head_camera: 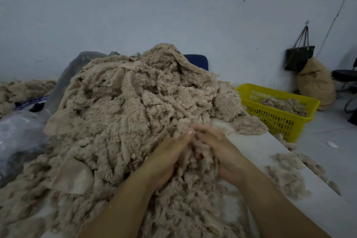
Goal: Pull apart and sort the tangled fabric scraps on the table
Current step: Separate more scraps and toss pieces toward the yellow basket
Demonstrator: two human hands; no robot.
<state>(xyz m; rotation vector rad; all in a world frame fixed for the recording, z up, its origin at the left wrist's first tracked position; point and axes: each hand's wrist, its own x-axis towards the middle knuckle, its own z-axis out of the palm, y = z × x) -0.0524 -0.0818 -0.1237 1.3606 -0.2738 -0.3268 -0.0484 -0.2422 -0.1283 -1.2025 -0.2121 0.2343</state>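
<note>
A big heap of tangled beige fleece scraps (131, 106) covers most of the white table (257, 147). Both hands meet at the heap's near right foot. My left hand (166, 158) lies against a clump of scraps (195, 162) from the left, fingers stretched forward along it. My right hand (222, 152) cups the same clump from the right, its fingers curled into the fleece. The fingertips of both hands nearly touch at the top of the clump. The palms are hidden.
A yellow plastic basket (280, 120) with some scraps in it stands beyond the table's right edge. Loose scraps (287, 177) lie on the table's right side and floor. Clear plastic bags (19, 133) sit at left. A stuffed sack (314, 83) and black bag (299, 56) are by the wall.
</note>
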